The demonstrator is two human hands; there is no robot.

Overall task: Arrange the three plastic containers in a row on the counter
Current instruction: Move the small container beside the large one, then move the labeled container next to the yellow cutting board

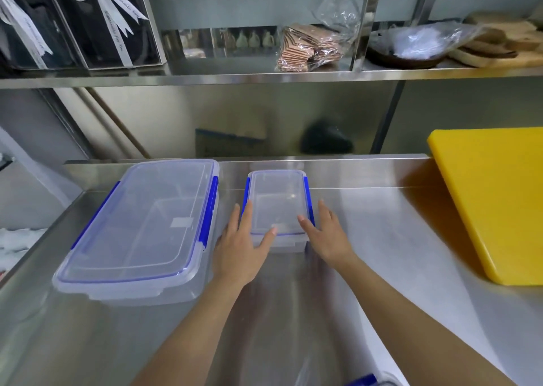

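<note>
Small clear blue-clipped plastic container [279, 206], mid-counter beside the large lidded one [141, 230]: left hand [241, 247] and right hand [326, 235] are flanking it, fingers spread, seemingly touching; an uneven push risks skewing it.

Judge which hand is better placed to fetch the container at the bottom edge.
Right hand: the third container peeks in on its side, with bare counter between.

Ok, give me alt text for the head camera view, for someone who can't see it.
Two bare hands, left hand and right hand, flank a small clear container with blue clips on a steel counter. A larger matching container sits to its left, a yellow cutting board to the right.
</note>
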